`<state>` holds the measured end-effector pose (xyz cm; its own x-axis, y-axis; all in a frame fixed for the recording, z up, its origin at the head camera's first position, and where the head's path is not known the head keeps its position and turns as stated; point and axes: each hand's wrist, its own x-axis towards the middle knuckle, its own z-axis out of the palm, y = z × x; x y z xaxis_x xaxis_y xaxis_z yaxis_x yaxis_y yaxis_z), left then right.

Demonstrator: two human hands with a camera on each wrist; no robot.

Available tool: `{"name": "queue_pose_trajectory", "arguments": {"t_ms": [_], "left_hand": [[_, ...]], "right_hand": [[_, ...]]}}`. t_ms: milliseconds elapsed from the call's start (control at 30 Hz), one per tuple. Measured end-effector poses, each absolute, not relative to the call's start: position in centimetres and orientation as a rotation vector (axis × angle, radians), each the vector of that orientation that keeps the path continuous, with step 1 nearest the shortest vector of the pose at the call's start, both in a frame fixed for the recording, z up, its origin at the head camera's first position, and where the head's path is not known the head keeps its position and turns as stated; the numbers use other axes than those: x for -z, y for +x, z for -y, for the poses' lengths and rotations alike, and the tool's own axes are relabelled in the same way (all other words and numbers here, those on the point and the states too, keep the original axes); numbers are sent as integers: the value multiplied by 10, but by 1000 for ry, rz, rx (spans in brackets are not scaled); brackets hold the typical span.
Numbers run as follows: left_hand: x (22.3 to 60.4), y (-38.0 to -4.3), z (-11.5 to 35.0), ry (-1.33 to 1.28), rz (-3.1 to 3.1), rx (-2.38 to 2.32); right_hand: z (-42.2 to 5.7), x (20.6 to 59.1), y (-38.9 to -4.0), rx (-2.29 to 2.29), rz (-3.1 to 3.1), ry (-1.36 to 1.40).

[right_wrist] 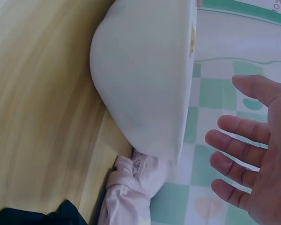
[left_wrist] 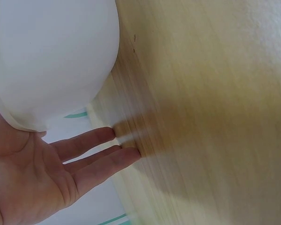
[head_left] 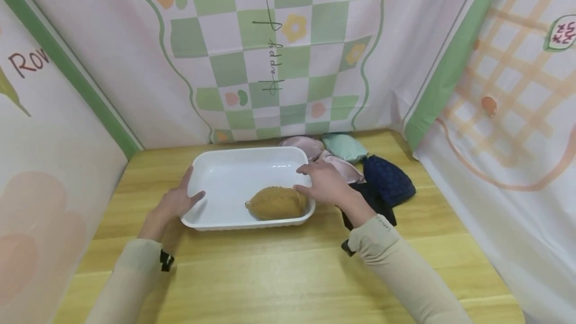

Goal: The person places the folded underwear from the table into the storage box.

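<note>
A white rectangular tray (head_left: 234, 171) stands on the wooden table. In its front right corner lies a mustard-brown, cup-shaped fabric piece with a scalloped edge (head_left: 276, 203), resembling a folded bra. My left hand (head_left: 176, 201) is at the tray's left end, thumb over the rim and the other fingers outside. The left wrist view shows those fingers (left_wrist: 100, 171) stretched toward the tabletop, with the thumb hidden behind the tray. Above the tray's right end is my right hand (head_left: 325, 181). Its fingers (right_wrist: 234, 168) are spread and hold nothing, apart from the tray in the right wrist view.
Right of the tray lies a pile of soft fabric pieces: pink satin (head_left: 344, 166), mint green (head_left: 345, 147), dark blue (head_left: 389, 181) and black (head_left: 371, 199). A printed curtain (head_left: 274, 64) hangs behind the table, with more printed cloth at both sides.
</note>
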<state>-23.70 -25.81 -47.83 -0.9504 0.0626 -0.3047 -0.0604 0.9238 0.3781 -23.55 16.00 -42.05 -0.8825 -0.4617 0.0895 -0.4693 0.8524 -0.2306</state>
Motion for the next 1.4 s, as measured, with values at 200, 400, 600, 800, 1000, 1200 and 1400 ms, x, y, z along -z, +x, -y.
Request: {"name": "queue_pose_trajectory", "arguments": {"t_ms": [200,400,600,800,1000,1200,1400], "left_hand": [[480,-236,258,7,-2778,-566],[479,-236,258,7,-2777,-567],[479,-236,257,-3,-2770,-570],[481,-237,257,-10,-2757,-574],[480,-237,258,-3,-2762,-564],[481,-237,259,3,-2771,-555],[484,-239,259,-10,-2770,-562]], "right_hand": [[-168,420,-239,-420,2967,727],[-176,419,-241,-529,2986,693],[-184,419,-239,-564,2959,662],[-190,420,-237,-522,2933,621],[-196,420,-234,-637,2939,614],[-204,419,-230,-686,2972,583],[-212,414,-226,-720,3005,526]]}}
